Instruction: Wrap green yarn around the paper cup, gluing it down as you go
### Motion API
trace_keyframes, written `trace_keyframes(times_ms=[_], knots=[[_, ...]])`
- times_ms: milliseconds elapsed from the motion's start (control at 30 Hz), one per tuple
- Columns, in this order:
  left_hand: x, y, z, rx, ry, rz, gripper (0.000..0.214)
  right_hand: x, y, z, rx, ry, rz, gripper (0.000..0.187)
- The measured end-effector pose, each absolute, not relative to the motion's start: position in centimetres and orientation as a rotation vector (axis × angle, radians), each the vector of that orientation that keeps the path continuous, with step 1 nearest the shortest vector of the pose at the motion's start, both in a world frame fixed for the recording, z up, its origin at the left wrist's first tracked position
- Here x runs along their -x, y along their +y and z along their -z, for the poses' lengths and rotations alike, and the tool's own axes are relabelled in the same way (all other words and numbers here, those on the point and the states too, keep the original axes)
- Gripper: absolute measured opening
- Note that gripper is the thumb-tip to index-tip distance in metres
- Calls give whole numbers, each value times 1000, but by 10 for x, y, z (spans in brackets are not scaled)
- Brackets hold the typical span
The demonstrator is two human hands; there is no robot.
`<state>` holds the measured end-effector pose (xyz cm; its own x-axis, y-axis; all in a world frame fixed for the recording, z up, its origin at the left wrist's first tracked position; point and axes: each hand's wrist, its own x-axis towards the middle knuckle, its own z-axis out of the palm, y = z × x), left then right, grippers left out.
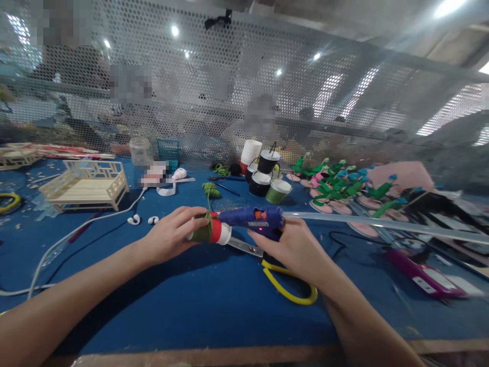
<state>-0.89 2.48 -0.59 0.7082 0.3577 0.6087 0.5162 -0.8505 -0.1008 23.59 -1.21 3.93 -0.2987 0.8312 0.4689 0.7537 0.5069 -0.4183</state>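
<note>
In the middle of the table, my left hand (173,232) is closed round a paper cup (220,233) lying on its side. The cup is red and white, with green yarn wound over its left part. A strand runs up from it to a small ball of green yarn (211,190). My right hand (296,244) grips a blue hot glue gun (252,217), its nozzle at the cup's wound part; whether it touches I cannot tell. A long clear glue stick (382,222) sticks out of its back. Yellow-handled scissors (290,290) lie beneath the glue gun.
Yarn-wrapped cups (278,191) and stacked white cups (251,151) stand behind. Green figures on pink discs (340,186) crowd the right, near a purple device (426,275). At left are a small wooden bed (86,186), white earphones (133,219) and a white cable (87,220).
</note>
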Motion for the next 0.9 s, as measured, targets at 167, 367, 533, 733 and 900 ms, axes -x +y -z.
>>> trace_keyframes(times_ms=[167,367,533,733,900], knots=[[10,24,6,2661,-663,831,30,-236,-11,-40,1316,-2088,-151,26],[10,26,7,2667,-660,848,29,-237,-11,-39,1309,-2107,-151,28],[9,25,6,2672,-654,867,30,-236,-12,-39,1302,-2101,-163,25],[9,25,6,2695,-696,893,32,-237,-13,-39,1335,-2108,-171,26],[10,27,8,2724,-774,951,38,-238,-15,-38,1316,-2122,-174,26]])
